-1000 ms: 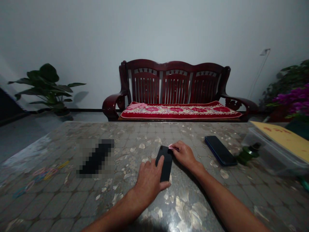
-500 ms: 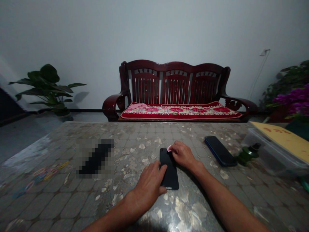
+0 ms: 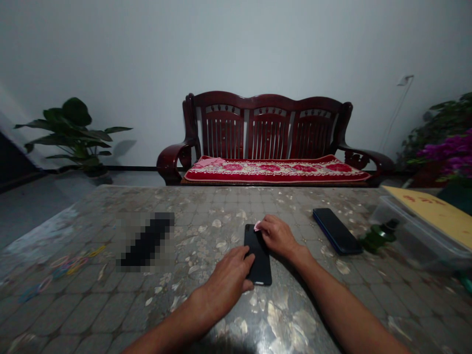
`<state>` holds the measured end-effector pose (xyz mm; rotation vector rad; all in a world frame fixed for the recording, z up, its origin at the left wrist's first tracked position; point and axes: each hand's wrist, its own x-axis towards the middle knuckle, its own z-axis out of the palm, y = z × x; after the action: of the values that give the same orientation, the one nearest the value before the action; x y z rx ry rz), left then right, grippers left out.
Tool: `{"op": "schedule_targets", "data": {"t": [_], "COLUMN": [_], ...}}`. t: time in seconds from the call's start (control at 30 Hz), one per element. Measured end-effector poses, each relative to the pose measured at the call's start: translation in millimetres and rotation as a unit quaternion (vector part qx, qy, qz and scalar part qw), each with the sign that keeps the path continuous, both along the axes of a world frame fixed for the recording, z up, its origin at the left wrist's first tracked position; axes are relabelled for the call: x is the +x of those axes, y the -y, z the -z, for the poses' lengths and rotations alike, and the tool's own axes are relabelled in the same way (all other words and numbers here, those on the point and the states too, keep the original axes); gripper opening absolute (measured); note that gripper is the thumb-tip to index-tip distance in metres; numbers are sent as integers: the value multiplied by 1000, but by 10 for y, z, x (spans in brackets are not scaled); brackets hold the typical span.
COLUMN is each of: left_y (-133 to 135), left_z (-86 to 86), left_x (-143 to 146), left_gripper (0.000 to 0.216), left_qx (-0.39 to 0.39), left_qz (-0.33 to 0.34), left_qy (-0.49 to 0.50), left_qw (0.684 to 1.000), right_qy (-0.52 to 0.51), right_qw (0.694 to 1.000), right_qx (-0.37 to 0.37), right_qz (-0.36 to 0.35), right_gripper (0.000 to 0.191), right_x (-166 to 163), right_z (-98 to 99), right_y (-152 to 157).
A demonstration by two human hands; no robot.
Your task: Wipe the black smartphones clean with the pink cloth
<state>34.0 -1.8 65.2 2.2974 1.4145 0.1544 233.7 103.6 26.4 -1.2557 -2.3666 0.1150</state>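
Note:
A black phone [image 3: 259, 258] lies flat on the patterned table [image 3: 110, 295] in front of me. My left hand [image 3: 225, 281] rests against the phone's left edge, fingers curled on it and holding it down. My right hand [image 3: 277, 235] sits at the phone's far right corner, fingers pinched on a small pink cloth [image 3: 257, 226] that touches the phone's top.
A second dark phone [image 3: 336, 230] lies to the right, beside a green bottle [image 3: 376, 237] and a clear plastic box [image 3: 420, 236] with a yellow lid. Coloured rubber bands [image 3: 62, 268] lie at the left. A blurred dark object [image 3: 147, 241] lies left of centre. A wooden bench [image 3: 269, 142] stands behind.
The phone has turned from a slant to nearly straight and slid slightly toward me. My left hand moved from on top of it to its left edge. My right hand stayed at the top corner.

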Motion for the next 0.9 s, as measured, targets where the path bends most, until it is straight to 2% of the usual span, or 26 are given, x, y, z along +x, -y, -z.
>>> {"op": "schedule_targets", "data": {"t": [0.2, 0.27, 0.47, 0.53, 0.67, 0.73, 0.8, 0.9], "left_y": [-7, -17, 6, 13, -8, -25, -36, -35], "left_z": [9, 13, -72, -91, -71, -55, -48, -43], "left_x": [12, 14, 9, 9, 10, 12, 14, 14], "left_gripper": [44, 44, 49, 47, 41, 39, 39, 41], "left_qx": [-1, -4, -19, -22, -20, -18, -19, -17], "left_qz": [8, 12, 7, 3, 12, 18, 19, 20], "left_qy": [9, 2, 1, 7, 16, 14, 11, 2], "left_qw": [1000, 1000, 1000, 1000, 1000, 1000, 1000, 1000], "right_qy": [16, 20, 27, 25, 26, 32, 34, 25], "right_qw": [995, 997, 999, 999, 998, 996, 997, 1000], "right_qx": [-39, -31, -8, -12, -23, -25, -15, 5], "right_qz": [-87, -70, 38, 25, -61, -79, -63, 2], "right_gripper": [30, 30, 29, 28, 29, 29, 30, 29], "right_x": [-66, -75, -68, -81, -130, -147, -149, -131], "right_z": [-51, -64, -51, -44, -45, -47, -43, -26], "right_y": [86, 77, -37, -37, 26, 42, 24, -50]}}
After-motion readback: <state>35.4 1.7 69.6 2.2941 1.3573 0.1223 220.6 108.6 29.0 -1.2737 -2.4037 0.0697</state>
